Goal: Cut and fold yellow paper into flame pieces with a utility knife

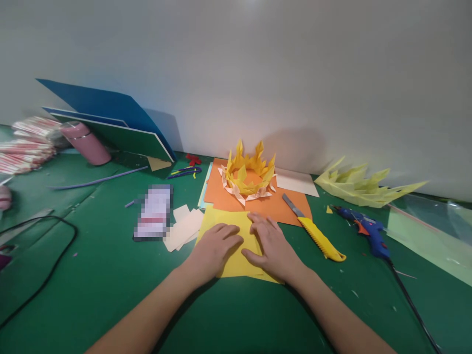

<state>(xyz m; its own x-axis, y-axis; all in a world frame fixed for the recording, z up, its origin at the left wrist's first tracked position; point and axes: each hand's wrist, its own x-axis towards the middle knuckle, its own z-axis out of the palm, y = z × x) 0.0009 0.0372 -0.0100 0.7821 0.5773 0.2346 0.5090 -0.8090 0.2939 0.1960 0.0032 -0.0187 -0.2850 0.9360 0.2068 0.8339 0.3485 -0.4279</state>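
Note:
Yellow paper [239, 265] lies on the green tabletop in front of me, with what looks like more than one sheet showing at its lower edge. My left hand [216, 250] rests on its left half, fingers bent a little and apart from the thumb. On the right half, my right hand [271, 246] presses down with thumb and fingers spread. Both hands are open and partly cover the paper. Just behind them, a folded yellow paper crown [252, 184] with a pale pink pointed base stands on orange paper [217, 200].
To the right are a yellow utility knife [319, 238] with its blade out, a blue glue gun [378, 238] with a cord, and a pale yellow folded paper piece [363, 189]. Leftward lie pale paper pieces [184, 228], a phone [154, 211] and a pink bottle [86, 142].

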